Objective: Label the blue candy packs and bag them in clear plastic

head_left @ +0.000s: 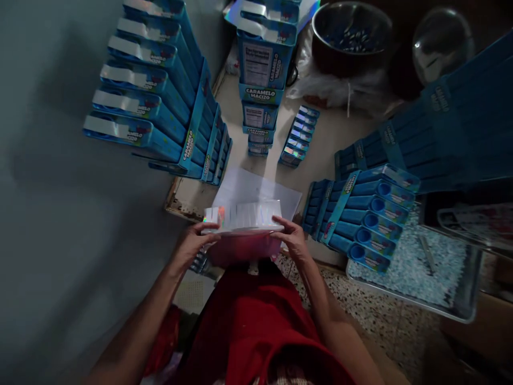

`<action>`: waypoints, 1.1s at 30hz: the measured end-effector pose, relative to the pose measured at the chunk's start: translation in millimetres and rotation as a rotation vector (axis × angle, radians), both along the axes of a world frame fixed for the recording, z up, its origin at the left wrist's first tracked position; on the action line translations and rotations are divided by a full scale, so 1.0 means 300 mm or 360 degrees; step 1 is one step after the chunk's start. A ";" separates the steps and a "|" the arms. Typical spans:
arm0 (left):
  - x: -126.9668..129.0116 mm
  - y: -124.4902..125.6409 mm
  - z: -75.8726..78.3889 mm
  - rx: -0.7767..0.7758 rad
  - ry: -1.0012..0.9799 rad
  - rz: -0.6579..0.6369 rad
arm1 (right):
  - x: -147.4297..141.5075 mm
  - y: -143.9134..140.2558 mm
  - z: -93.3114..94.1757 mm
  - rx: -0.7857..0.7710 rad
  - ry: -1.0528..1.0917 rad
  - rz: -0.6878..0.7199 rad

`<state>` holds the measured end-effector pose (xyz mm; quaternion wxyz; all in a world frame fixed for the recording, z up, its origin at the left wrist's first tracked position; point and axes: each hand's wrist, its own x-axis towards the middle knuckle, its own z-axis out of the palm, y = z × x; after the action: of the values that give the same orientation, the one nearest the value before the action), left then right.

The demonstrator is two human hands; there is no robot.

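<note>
Both hands meet over the person's lap, each gripping one end of a white tray (244,216) that lies flat across a pink tub (244,250). The left hand (191,243) pinches the tray's left end, fingers curled over the rim; the right hand (292,238) clamps the right end the same way. Shiny foil-like strips seem to lie in the tray, though blur makes them hard to read.

Just beyond the tray, a white sheet (256,190) lies on the table (324,139). Further back stands a stack of blue boxes (262,64) printed "Caramelo Macizo", with a short row of small packs (298,136) just to its right. On the left, more blue boxes (160,96) are piled high beside the wall. On the right, blue tubes (364,219) lie bundled, and behind them rises another tall blue pile (449,123). A metal pan (460,305) of pale blue pellets sits low on the right. A steel bowl (350,32) rests at the table's far end, above a crumpled plastic bag (340,88).
</note>
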<state>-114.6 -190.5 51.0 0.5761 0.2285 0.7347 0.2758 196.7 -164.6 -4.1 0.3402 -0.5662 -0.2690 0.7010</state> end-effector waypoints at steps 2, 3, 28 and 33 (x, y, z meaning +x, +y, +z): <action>0.011 -0.006 0.010 0.0016 -0.0046 -0.0007 | 0.002 -0.021 0.005 0.0069 -0.0159 -0.0033; 0.015 -0.005 0.022 0.0025 -0.0024 -0.0025 | 0.001 -0.029 0.014 0.0124 -0.0261 -0.0025; 0.057 0.283 -0.098 -0.0103 -0.0049 -0.0308 | 0.019 0.206 -0.002 0.0414 -0.1315 0.0420; 0.115 0.252 -0.305 -0.0042 0.0008 -0.0019 | -0.077 0.252 -0.061 0.0598 -0.2125 0.0431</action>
<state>-80.1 -114.9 -40.5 0.5788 0.2259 0.7384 0.2621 173.6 -89.0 -22.4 0.1042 -0.7685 -0.6046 0.1817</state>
